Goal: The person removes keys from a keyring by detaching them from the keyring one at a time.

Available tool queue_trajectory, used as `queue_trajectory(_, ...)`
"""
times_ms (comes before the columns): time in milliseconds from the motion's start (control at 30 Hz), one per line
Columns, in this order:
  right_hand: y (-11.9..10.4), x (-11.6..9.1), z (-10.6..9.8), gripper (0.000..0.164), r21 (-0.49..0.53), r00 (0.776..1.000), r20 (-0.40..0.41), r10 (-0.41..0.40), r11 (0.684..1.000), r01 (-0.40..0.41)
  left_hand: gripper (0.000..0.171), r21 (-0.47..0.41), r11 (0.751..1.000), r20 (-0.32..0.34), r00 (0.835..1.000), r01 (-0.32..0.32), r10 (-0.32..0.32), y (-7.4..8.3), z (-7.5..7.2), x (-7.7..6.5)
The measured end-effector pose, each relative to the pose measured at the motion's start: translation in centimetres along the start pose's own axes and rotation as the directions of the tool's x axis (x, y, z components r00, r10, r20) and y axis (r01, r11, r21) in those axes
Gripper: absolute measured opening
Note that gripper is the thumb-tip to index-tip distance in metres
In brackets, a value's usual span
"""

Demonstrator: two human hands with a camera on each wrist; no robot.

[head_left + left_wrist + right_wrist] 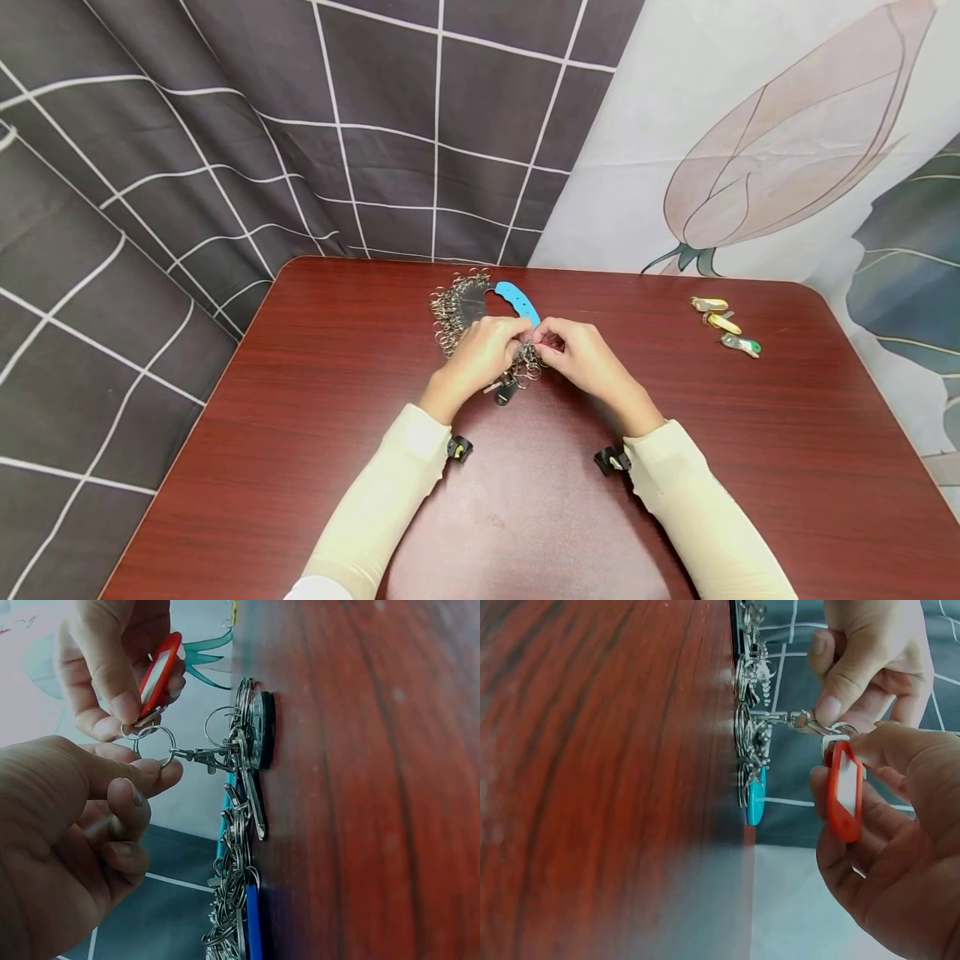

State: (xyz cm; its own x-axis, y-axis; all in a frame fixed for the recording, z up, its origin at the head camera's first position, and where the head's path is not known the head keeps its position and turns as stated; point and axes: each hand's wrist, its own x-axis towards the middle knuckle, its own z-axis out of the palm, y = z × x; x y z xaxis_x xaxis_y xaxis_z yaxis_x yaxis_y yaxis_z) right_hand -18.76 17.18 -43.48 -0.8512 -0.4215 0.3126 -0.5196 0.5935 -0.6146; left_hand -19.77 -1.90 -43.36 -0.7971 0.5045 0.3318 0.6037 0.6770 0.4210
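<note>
My left hand (480,354) pinches a metal split ring (174,741) between thumb and finger. A swivel clasp (202,756) joins that ring to the cluster of rings below it. Facing it, my right hand (588,357) holds a red key tag (844,796) with a white label. The tag's small ring meets the split ring right at the fingertips. Under and beyond the hands lie many metal rings and clasps (447,317) along a dark fan-shaped piece (472,302). A light-blue curved piece (516,298) continues from it, partly hidden by the hands.
Toward the table's right back lie two yellow key tags (709,304) and a green-ended one (741,344). A dark fob (506,392) rests just in front of the hands. Behind the reddish-brown table (337,375) hang a dark grid curtain (382,158) and a flower-printed one.
</note>
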Motion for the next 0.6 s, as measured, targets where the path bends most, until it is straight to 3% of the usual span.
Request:
queue_trajectory(367,-0.16,0.02,-0.07,0.009,-0.113,0.996,0.006,-0.087,0.990,0.087,0.019,-0.068,0.998,0.021,1.000,0.017,-0.016,-0.35,-0.11,-0.01)
queue_trajectory(600,0.04,0.00,-0.13,0.010,0.002,0.998,0.036,-0.052,0.999,0.052,0.022,-0.101,0.994,0.021,0.999,0.036,-0.034,-0.64,0.02,0.08)
